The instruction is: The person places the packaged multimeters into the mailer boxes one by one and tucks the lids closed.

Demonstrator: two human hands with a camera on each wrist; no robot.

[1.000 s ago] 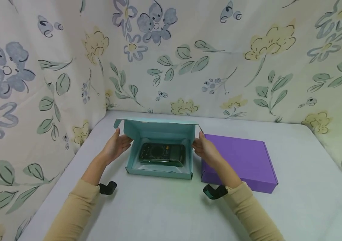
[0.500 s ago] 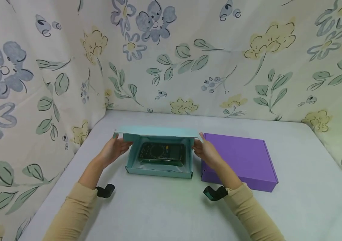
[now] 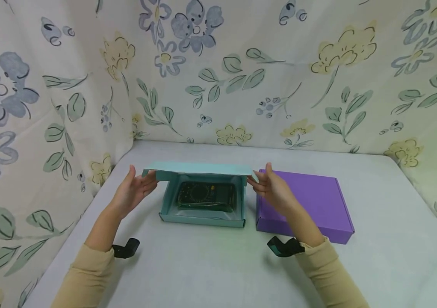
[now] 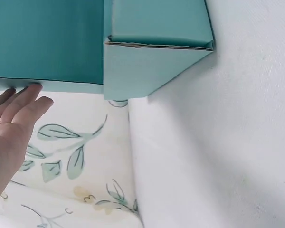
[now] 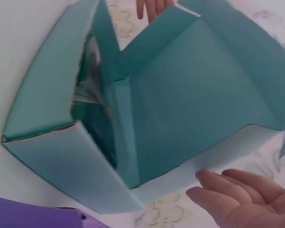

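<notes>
In the head view a teal cardboard mailer box [image 3: 203, 220] stands on the white table, its hinged lid [image 3: 199, 168] raised and leaning forward over the back. Inside lies a black multimeter [image 3: 207, 196] in clear plastic wrap. My left hand [image 3: 134, 188] is at the lid's left side with fingers extended; in the left wrist view its fingertips [image 4: 35, 87] meet the side flap's edge. On the other side, my right hand [image 3: 278, 188] has its fingers stretched toward the lid's right flap, fingertips close to it in the right wrist view. The lid partly covers the box's rear.
A closed purple box [image 3: 307, 201] lies right of the teal one, partly behind my right forearm. A floral curtain [image 3: 234, 85] hangs along the back and left of the white table [image 3: 203, 265]. Black straps [image 3: 126, 249] circle both wrists.
The lid has tipped forward and down from a more upright position. Both hands came down slightly with it at first, then spread outward to the sides. The multimeter and purple box stay put.
</notes>
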